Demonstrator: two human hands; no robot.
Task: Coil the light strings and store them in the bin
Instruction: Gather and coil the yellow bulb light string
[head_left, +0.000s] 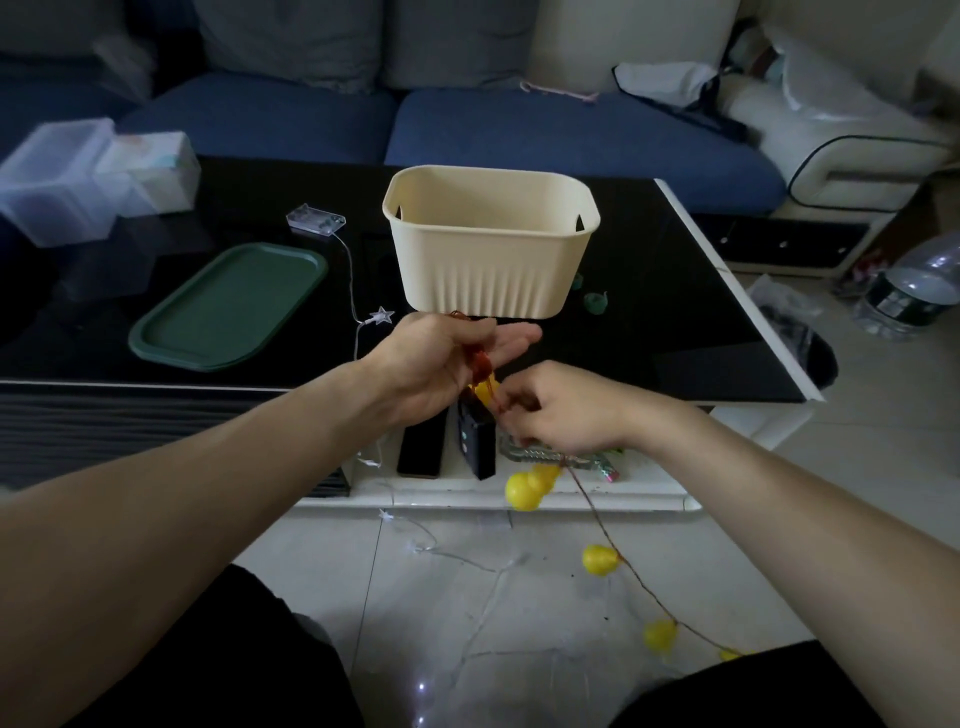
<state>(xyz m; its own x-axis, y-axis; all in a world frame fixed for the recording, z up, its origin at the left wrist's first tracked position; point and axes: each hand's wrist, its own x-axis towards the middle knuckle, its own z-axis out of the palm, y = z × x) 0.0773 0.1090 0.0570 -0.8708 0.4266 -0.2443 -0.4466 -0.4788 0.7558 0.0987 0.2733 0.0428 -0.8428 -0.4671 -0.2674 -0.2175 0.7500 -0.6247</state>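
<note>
A cream ribbed bin (491, 244) stands on the black glass table (675, 312). Just in front of it, my left hand (441, 358) holds reddish wire coils of the yellow-bulb light string (602, 560) wound round its fingers, fingers stretched forward, with the black battery box (475, 436) hanging below. My right hand (561, 405) pinches the same wire beside the coil. The string's free end trails down to the floor with several yellow bulbs. A second, clear star light string (382, 315) runs from its clear battery box (316, 219) on the table down to the floor.
A green tray (228, 306) lies left on the table, with clear plastic boxes (62, 182) behind it. Small green pieces (595, 301) sit right of the bin. A blue sofa (571, 130) is beyond. A water bottle (909, 296) stands on the floor at right.
</note>
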